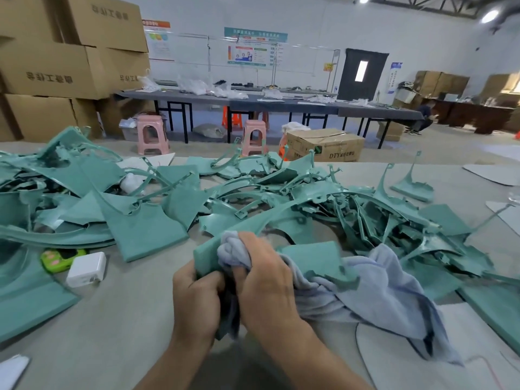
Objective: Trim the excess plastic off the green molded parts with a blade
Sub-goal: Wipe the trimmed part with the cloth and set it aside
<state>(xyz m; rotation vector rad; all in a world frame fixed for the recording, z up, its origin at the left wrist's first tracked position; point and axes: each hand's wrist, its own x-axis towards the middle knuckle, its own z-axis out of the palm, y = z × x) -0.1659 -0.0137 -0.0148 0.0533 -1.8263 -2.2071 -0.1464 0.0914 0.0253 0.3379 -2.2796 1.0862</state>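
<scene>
Both hands are at the near centre of the table (112,319), side by side and touching. The left hand (197,299) has its fingers curled round the near edge of one green part (208,256), a flat panel with a curved arm that runs away to the right. The right hand (264,280) has its fingers curled round a bunched section of a blue-grey cloth (388,291) and holds that bunch against the face of the same green part. The rest of the cloth trails to the right across the table and lies partly over and partly under other green pieces. A pile of green parts (253,192) covers the table from the far left to the far right, with panels and thin curved arms overlapping. To the left of the hands, a white charger (87,270) lies on the table, touching a small bright green object (59,258). Beyond the table, cardboard boxes (70,66) are stacked at the far left, two pink stools (152,133) stand on the floor, and a long table (281,104) runs along the far wall.
</scene>
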